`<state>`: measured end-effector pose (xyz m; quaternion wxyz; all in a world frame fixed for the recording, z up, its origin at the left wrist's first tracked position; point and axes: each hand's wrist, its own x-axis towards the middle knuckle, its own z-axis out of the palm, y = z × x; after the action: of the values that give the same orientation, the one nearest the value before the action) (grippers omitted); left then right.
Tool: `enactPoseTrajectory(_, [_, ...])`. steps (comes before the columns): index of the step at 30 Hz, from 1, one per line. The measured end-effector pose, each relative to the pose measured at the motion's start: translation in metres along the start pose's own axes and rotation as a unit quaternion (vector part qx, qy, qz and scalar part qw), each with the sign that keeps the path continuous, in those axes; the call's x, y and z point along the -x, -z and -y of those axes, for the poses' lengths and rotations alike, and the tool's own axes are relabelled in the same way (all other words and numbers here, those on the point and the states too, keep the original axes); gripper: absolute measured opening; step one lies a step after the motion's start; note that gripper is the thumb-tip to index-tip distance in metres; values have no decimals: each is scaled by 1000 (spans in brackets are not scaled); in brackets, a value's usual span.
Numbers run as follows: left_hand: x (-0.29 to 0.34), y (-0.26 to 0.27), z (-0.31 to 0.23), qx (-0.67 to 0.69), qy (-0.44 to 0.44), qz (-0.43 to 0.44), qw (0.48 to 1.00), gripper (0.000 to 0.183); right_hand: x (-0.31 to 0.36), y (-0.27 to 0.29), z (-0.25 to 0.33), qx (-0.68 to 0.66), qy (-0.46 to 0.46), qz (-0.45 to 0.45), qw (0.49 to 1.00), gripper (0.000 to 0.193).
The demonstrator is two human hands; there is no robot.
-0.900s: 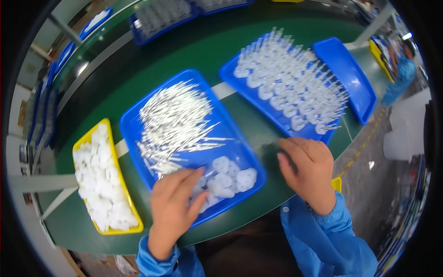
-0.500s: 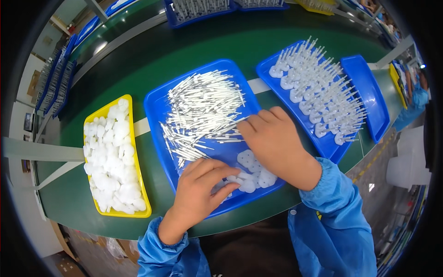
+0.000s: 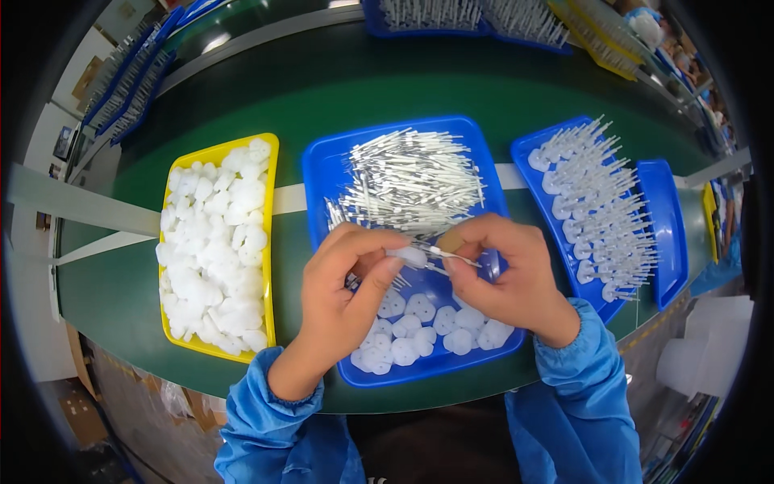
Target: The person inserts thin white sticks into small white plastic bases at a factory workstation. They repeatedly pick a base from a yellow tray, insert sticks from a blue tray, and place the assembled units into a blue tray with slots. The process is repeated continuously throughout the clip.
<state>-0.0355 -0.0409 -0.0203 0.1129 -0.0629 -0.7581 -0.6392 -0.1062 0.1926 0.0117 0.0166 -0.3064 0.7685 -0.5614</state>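
Note:
My two hands meet above the middle of a blue tray (image 3: 312, 181). Pinched between the thumb and fingers of my left hand (image 3: 339, 294) is a translucent white scalloped disc (image 3: 413, 256), tilted on edge. My right hand (image 3: 520, 278) grips thin white rods (image 3: 458, 257) whose ends touch or enter the disc; their exact number and fit are too small to tell. Behind my hands lies a heap of white rods with dark bands (image 3: 415, 173). Several loose discs with small holes (image 3: 407, 331) rest in the near part of the tray.
Left stands a yellow tray (image 3: 272, 234) heaped with white discs (image 3: 216, 250). At right a blue tray (image 3: 524, 157) holds discs with upright rods (image 3: 592, 214), beside another blue tray (image 3: 669, 234). More filled trays (image 3: 427, 16) line the far edge of the green table (image 3: 266, 97).
My left hand has lifted a disc from the tray's near part. My right hand has come from the rod heap with rods, and both hands are now together. The whole view has shifted.

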Motion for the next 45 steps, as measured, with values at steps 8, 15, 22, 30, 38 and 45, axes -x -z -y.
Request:
enactPoseTrajectory(8, [14, -3, 10, 208, 61, 47, 975, 41, 8, -16, -21, 93, 99, 7, 991, 24])
enactPoseTrajectory(15, [11, -7, 8, 180, 106, -9, 978, 42, 9, -15, -18, 150, 111, -1, 982, 25])
enactPoseTrajectory(22, [9, -6, 5, 135, 77, -35, 987, 41, 10, -15, -17, 141, 108, -5, 984, 24])
enactPoseTrajectory(30, [9, -6, 4, 109, 67, -35, 991, 42, 11, -12, -15, 170, 88, -6, 981, 22])
enactPoseTrajectory(38, [10, -11, 5, 47, 28, -53, 997, 48, 10, -18, -7, 207, 104, -3, 973, 27])
enactPoseTrajectory(45, [10, -9, 5, 0, 12, -37, 999, 41, 14, -18, -3, 260, 152, -11, 953, 28])
